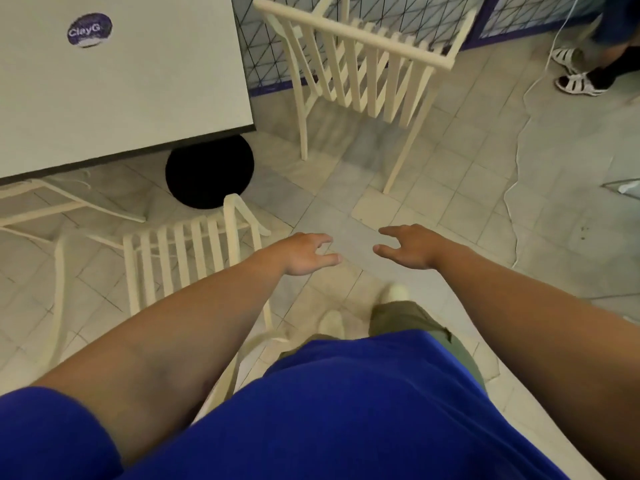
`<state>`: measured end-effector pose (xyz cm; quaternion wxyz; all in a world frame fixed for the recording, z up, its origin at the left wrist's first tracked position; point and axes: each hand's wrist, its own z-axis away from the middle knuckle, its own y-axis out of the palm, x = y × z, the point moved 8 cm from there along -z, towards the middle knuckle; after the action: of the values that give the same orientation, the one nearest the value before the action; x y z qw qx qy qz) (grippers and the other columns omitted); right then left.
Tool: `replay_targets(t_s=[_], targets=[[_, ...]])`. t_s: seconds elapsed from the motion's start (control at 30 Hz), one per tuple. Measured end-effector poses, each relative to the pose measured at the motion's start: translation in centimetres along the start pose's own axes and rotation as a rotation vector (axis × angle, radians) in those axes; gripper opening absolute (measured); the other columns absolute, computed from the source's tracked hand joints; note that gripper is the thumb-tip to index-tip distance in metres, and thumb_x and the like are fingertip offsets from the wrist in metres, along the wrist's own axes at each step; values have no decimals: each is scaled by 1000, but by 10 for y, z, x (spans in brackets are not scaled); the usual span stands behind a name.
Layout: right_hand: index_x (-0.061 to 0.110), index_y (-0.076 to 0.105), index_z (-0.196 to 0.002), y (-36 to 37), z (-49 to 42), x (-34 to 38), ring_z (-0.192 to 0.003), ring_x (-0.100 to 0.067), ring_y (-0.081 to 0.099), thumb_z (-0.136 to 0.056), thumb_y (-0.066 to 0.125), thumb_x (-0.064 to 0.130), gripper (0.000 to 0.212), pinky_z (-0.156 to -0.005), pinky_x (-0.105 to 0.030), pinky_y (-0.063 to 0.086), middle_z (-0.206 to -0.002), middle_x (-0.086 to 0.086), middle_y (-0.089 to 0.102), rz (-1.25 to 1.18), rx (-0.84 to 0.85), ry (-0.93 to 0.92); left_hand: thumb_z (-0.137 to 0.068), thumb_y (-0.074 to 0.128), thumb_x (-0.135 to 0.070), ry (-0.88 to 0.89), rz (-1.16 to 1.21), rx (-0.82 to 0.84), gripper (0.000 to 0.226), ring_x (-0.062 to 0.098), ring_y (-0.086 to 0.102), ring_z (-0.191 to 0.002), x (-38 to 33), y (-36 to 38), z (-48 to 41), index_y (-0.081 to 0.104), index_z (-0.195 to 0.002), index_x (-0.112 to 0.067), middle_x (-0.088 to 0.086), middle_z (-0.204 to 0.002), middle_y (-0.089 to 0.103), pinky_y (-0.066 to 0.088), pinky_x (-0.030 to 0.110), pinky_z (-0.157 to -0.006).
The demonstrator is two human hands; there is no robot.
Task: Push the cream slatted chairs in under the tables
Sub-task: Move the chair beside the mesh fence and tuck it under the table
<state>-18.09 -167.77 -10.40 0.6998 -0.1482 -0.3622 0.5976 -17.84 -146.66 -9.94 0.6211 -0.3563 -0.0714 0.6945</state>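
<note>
A cream slatted chair (pixel 367 64) stands on the tiled floor at the top centre, to the right of the white table (pixel 131 81), out from under it. A second cream slatted chair (pixel 187 251) sits at my lower left, near the table's front edge. Part of a third cream chair (pixel 41 206) shows under the table's front edge at left. My left hand (pixel 304 252) and my right hand (pixel 408 245) are stretched forward over bare floor, fingers apart, holding nothing. Both hands are well short of the far chair.
The table's black round base (pixel 207 171) sits under its corner. A blue-framed wire-mesh partition (pixel 433 15) runs behind the far chair. Another person's feet in white sandals (pixel 575 77) stand at the top right. A white cable (pixel 523 140) trails across the cracked floor at right.
</note>
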Motion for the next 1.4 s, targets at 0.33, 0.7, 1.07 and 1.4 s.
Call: replay_targets(t_s=[0.33,0.7,1.07,1.4], targets=[[23,28,-155,-126,-100,0,-145,-27,29,-96,39,63,72,-115,-38,24,-160,-4,31,62,-1,-148,-90,49,-69,-98,-54,-40,83,22,33,-144,-13,-119,-87,30,-156,-23,2,-161,31,28,38,-117],[21,34,-150,-290,-185,25,-140,-30,34,-96,47,55,65,-110,-45,35,-153,-10,38,10,-389,-257,-92,55,-61,15,-113,-285,78,26,33,-145,-42,-332,-157,29,-156,-25,5,-160,32,30,40,-114],[18,34,-150,-349,-289,-2,-125,-33,50,-93,58,45,67,-102,-46,43,-142,-10,50,-29,-345,69,-85,65,-52,212,-424,-210,80,29,43,-135,-32,-457,-296,34,-151,-21,6,-153,39,37,45,-110],[38,44,-144,-342,-320,-63,-104,-25,59,-85,63,13,67,-87,-38,49,-125,-2,60,-43,-70,266,-89,68,-15,190,-530,133,68,25,54,-120,-21,-458,-371,43,-148,-35,1,-141,53,45,35,-99]])
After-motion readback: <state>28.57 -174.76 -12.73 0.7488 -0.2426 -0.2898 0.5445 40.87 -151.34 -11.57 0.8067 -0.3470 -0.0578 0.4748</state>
